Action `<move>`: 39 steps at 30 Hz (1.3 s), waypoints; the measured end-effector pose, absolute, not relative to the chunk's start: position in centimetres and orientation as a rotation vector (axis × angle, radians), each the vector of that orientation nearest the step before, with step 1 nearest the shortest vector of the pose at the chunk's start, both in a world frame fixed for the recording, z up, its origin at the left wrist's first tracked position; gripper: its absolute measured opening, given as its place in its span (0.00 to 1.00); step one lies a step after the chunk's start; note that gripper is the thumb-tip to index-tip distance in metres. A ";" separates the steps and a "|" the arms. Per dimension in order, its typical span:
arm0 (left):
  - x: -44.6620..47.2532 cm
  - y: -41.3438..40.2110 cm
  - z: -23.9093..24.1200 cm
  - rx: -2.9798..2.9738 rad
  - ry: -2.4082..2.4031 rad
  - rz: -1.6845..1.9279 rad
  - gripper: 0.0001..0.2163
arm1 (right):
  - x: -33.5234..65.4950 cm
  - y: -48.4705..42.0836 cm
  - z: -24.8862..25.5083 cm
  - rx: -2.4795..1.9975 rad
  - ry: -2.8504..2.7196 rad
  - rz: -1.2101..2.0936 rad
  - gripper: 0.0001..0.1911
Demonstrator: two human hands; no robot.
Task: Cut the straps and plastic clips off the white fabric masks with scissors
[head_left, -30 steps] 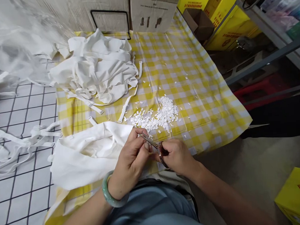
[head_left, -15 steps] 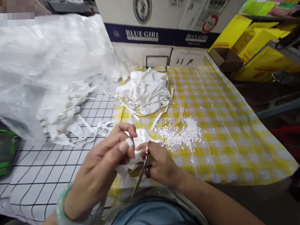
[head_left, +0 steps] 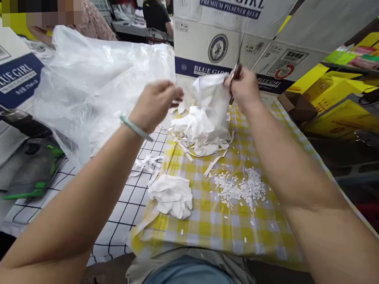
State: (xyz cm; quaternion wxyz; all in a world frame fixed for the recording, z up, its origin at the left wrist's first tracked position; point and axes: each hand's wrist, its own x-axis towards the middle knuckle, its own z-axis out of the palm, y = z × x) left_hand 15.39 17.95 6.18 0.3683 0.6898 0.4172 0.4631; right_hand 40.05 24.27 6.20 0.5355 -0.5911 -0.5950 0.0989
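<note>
My right hand (head_left: 245, 88) is raised over the back of the yellow checked cloth, its fingers through the handles of the scissors (head_left: 236, 74). Their blades point up and away. It also grips the edge of a white fabric piece (head_left: 211, 93), which hangs over a pile of white fabric pieces with straps (head_left: 197, 131). Left of that, my left hand (head_left: 158, 103) hovers with loosely bent, slightly blurred fingers and nothing visible in them; a pale green bangle (head_left: 135, 127) circles the wrist. A crumpled white fabric piece (head_left: 172, 196) lies near the table's front.
Small white clippings (head_left: 243, 187) are scattered on the yellow checked cloth (head_left: 211, 228). A large clear plastic bag (head_left: 103, 78) fills the left back. Beer cartons (head_left: 201, 46) stand behind, yellow boxes (head_left: 340, 99) at right. People are visible in the background.
Both hands have moved up and away from my lap, the right carrying the scissors and a white fabric piece to the pile. The left has let go of the fabric. The view has shifted.
</note>
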 end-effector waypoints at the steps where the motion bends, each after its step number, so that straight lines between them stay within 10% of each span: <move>1: 14.5 17.2 3.9 1.793 1.134 1.137 0.08 | 40.5 23.1 4.4 -1.467 -1.418 0.238 0.18; 11: 6.2 5.9 -9.0 2.205 0.992 0.511 0.10 | 30.2 1.5 -10.5 -1.491 -1.821 1.053 0.13; 21: 3.4 7.1 -2.3 2.368 1.227 0.981 0.04 | 33.2 -0.1 -5.6 -1.252 -1.262 1.052 0.13; 39: 9.4 0.4 -10.3 2.656 1.115 0.561 0.02 | 32.4 -1.1 -10.5 -1.451 -1.628 0.906 0.08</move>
